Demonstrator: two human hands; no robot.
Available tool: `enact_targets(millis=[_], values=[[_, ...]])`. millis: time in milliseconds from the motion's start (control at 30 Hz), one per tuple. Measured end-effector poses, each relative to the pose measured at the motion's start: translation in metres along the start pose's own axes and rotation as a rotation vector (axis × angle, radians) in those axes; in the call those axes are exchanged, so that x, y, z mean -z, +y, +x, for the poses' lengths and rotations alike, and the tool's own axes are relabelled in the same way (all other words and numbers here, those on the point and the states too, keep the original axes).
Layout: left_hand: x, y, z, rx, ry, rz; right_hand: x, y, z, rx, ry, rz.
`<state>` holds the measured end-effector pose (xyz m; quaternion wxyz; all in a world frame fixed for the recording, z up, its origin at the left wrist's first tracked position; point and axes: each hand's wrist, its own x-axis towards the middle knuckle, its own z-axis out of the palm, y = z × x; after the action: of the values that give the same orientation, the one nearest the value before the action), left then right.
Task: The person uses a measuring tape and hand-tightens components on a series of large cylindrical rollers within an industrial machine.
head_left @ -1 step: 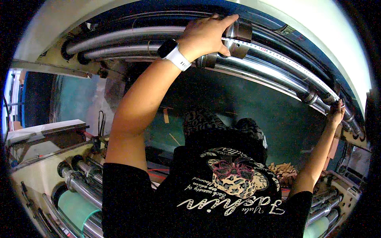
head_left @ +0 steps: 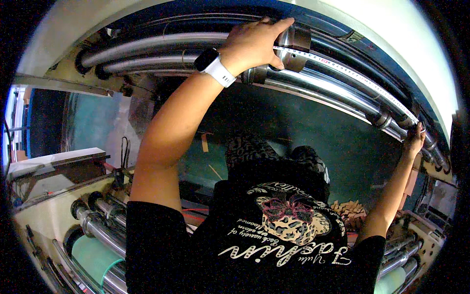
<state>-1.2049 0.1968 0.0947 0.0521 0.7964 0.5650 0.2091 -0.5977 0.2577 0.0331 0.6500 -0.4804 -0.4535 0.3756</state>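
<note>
My left hand (head_left: 252,45), with a watch (head_left: 209,61) on its wrist, grips a metal collar (head_left: 296,46) on a shaft at the top. Its thumb and a finger reach round the collar's sides, and the end of a white measuring tape (head_left: 338,66) lies under the hand. From there the tape runs taut along the shafts to the right. Over there my right hand (head_left: 416,139) is closed on the tape's other end, by another collar; the tape's case cannot be made out. Polished steel shafts (head_left: 338,89) lie beneath the tape.
More collars (head_left: 379,120) sit on the shafts. Below my arms is a dark green floor (head_left: 205,117) with cardboard scraps (head_left: 350,211). Behind me are further steel rollers (head_left: 98,225) and a green-covered cylinder (head_left: 93,257). A pale machine cover (head_left: 416,29) arches over the far side.
</note>
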Motion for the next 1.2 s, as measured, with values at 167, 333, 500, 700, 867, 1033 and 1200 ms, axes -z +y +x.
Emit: enact_targets(millis=[167,333,500,700,867,1033,1200], values=[[-0.004,-0.007,-0.001,-0.027,-0.008,-0.051,-0.017,-0.001,-0.009,-0.014,0.121,-0.03],[-0.004,-0.008,-0.001,-0.018,-0.028,-0.089,-0.023,-0.008,-0.013,-0.056,0.14,-0.113],[-0.004,-0.008,0.005,-0.031,-0.069,-0.171,-0.001,0.0,-0.003,-0.054,0.089,-0.099],[-0.002,-0.01,0.006,-0.018,-0.104,-0.206,-0.005,0.004,-0.002,-0.029,0.071,-0.032],[0.001,-0.009,0.007,-0.021,-0.119,-0.212,-0.032,-0.012,-0.016,-0.023,0.089,-0.067],[0.0,-0.007,0.011,0.007,-0.174,-0.223,0.019,0.006,0.003,-0.049,0.009,-0.06],[-0.001,-0.005,0.012,-0.018,-0.133,-0.205,0.014,0.002,0.005,-0.039,0.038,-0.094]])
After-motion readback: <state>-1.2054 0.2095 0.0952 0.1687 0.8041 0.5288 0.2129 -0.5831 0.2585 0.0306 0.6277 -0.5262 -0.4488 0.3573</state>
